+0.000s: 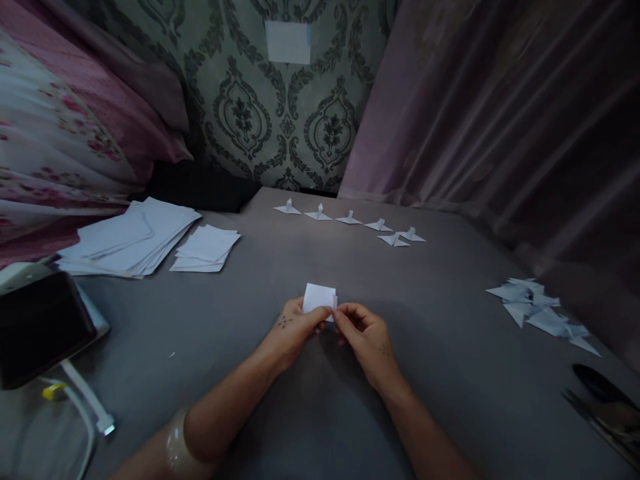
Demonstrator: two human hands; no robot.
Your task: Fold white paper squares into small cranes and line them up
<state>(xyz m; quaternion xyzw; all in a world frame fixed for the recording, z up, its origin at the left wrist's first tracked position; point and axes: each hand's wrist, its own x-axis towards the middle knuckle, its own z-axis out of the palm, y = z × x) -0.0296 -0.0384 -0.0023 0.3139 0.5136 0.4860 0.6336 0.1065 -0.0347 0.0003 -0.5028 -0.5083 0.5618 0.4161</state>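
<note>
A small folded square of white paper point(318, 297) is held up over the grey table, between both hands. My left hand point(296, 325) is closed on its lower left part, the thumb lying across the front. At the paper's lower right corner, the thumb and finger of my right hand point(367, 337) pinch the edge. A narrow flap shows along that right side. The fingers behind the paper are partly hidden.
Several folded paper figures point(350, 218) stand in a curved row at the back. More lie heaped point(535, 303) at the right. Paper stacks point(135, 233) and smaller sheets point(207, 248) lie left, near a dark-screened device point(43, 327) and white cable point(85, 393). Dark scissors-like object point(603, 400) lies lower right.
</note>
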